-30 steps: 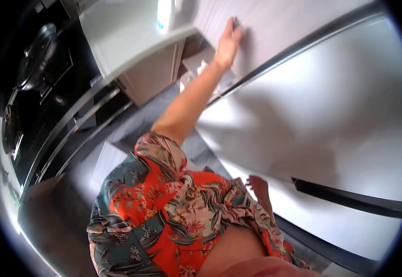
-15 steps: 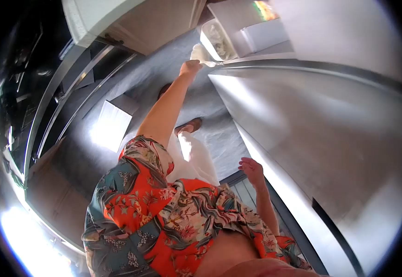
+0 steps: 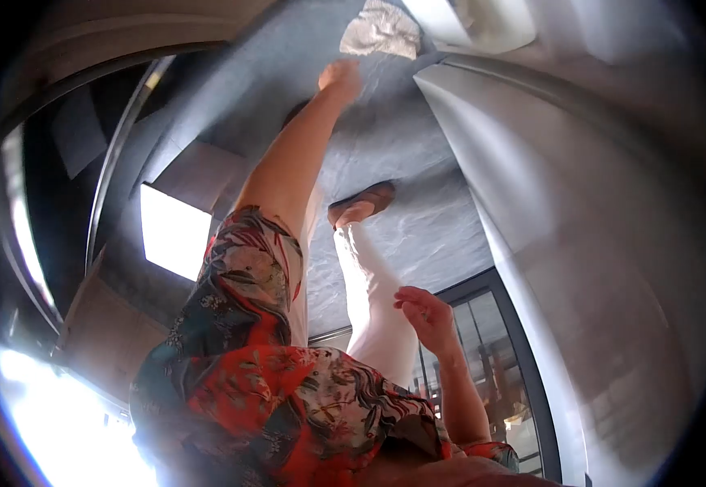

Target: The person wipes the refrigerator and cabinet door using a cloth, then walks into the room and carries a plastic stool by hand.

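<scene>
Beside the cloth (image 3: 381, 31), a blurred bin (image 3: 441, 19).

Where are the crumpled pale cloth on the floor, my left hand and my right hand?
Crumpled pale cloth (image 3: 381, 31): head view, middle of its folds.
Left hand (image 3: 340, 79): head view, middle of the blurred hand.
Right hand (image 3: 432, 320): head view, middle of the hand.

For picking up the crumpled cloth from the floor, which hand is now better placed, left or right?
Probably the left hand: its arm stretches down toward the floor, and it is right by the crumpled cloth. The right hand is bent near the body, much farther away.
</scene>
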A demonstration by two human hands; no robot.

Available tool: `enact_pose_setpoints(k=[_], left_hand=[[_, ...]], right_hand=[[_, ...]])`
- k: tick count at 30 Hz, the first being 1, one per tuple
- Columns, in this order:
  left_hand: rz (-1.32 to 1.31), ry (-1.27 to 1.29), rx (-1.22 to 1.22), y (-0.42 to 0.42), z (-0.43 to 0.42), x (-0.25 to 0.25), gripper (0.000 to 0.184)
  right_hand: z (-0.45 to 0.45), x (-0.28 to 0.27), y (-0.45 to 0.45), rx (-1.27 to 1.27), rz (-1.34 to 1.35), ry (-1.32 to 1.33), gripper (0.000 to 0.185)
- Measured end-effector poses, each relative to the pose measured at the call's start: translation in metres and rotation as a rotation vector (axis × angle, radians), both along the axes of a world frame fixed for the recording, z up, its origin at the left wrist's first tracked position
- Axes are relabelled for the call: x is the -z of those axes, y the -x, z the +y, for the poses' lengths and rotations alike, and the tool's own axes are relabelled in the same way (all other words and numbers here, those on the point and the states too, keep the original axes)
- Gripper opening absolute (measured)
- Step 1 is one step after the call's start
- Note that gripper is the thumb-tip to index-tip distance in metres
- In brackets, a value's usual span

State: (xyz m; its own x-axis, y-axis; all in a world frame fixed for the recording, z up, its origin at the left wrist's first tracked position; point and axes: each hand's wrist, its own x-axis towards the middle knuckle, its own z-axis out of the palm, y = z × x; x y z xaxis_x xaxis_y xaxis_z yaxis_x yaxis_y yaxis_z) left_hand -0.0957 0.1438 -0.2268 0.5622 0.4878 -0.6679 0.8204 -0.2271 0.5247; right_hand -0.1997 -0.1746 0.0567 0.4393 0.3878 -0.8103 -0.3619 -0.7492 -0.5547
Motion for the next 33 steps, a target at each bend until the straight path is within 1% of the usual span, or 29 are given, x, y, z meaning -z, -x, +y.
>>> enact_pose_setpoints(k=[2,4,6,7,10,12,14,15,16,17,18,20,21,22,23,24,25,26,28,29,30,32,33], left_hand=[[-0.027,-0.195,0.036,-0.014,0.014,0.009,0.03],[-0.09,-0.321,0.043,-0.025,0.03,0.002,0.041],[-0.038,-0.414,0.055,-0.035,0.045,0.001,0.038],[-0.013,-0.456,0.063,-0.04,0.053,-0.001,0.037],[-0.065,-0.431,-0.053,-0.05,0.075,-0.014,0.03],[-0.158,-0.31,0.063,-0.051,0.08,-0.028,0.028],[-0.263,-0.226,0.172,-0.055,0.092,-0.056,0.027],[-0.351,-0.16,0.212,-0.04,0.059,-0.003,0.029],[-0.455,-0.125,0.265,-0.031,0.052,-0.013,0.031],[-0.41,0.05,0.238,-0.024,0.038,-0.035,0.034],[-0.361,0.222,0.206,-0.013,0.026,-0.059,0.039],[-0.486,0.186,0.444,0.011,-0.008,-0.087,0.043],[-0.386,0.171,0.685,0.016,-0.026,-0.094,0.042],[-0.502,0.234,0.774,0.03,-0.038,-0.097,0.042],[-0.637,0.286,0.759,0.045,-0.048,-0.115,0.036],[-0.55,0.56,0.772,0.049,-0.048,-0.148,0.032],[-0.406,0.606,0.89,0.047,-0.05,-0.175,0.029],[-0.635,0.611,0.773,0.059,-0.061,-0.168,0.026],[-0.441,0.482,0.921,0.044,-0.044,-0.219,0.022],[-0.407,0.443,0.936,0.041,-0.044,-0.224,0.019],[-0.484,0.427,0.845,0.04,-0.036,-0.23,0.019],[-0.637,0.399,0.659,0.044,-0.029,-0.235,0.018],[-0.588,0.364,0.63,0.041,-0.024,-0.245,0.02]], right_hand=[[0.025,-0.015,0.003,-0.02,0.024,-0.048,0.022],[0.043,-0.024,0.004,-0.039,0.039,-0.09,0.023],[0.055,-0.03,0.004,-0.07,0.032,-0.13,0.023],[0.064,-0.036,0.002,-0.071,0.036,-0.107,0.023],[0.088,-0.046,-0.009,-0.055,-0.04,-0.131,0.021],[0.089,-0.056,-0.013,-0.035,-0.077,-0.136,0.021],[0.089,-0.069,-0.02,-0.058,-0.136,-0.177,0.022],[0.068,-0.019,-0.025,-0.1,-0.134,-0.161,0.022],[0.068,-0.013,-0.032,-0.132,-0.154,-0.175,0.022],[0.063,-0.003,-0.037,-0.082,-0.151,-0.191,0.022],[0.064,0.005,-0.048,-0.097,-0.166,-0.205,0.023],[0.063,0.02,-0.072,-0.118,-0.213,-0.239,0.025],[0.062,0.03,-0.082,-0.127,-0.305,-0.285,0.029],[0.07,0.035,-0.094,-0.133,-0.388,-0.329,0.034],[0.082,0.029,-0.107,-0.21,-0.453,-0.28,0.049],[0.089,0.032,-0.113,-0.268,-0.497,-0.353,0.053],[0.097,0.034,-0.119,-0.324,-0.531,-0.424,0.057],[0.102,0.035,-0.124,-0.385,-0.572,-0.494,0.06],[0.098,0.048,-0.13,-0.509,-0.108,-0.453,0.061],[0.089,0.061,-0.128,-0.58,-0.073,-0.353,0.052],[0.092,0.068,-0.129,-0.655,-0.003,-0.246,0.044],[0.097,0.073,-0.127,-0.511,0.091,-0.378,0.032],[0.1,0.072,-0.128,-0.435,0.148,-0.445,0.026]])
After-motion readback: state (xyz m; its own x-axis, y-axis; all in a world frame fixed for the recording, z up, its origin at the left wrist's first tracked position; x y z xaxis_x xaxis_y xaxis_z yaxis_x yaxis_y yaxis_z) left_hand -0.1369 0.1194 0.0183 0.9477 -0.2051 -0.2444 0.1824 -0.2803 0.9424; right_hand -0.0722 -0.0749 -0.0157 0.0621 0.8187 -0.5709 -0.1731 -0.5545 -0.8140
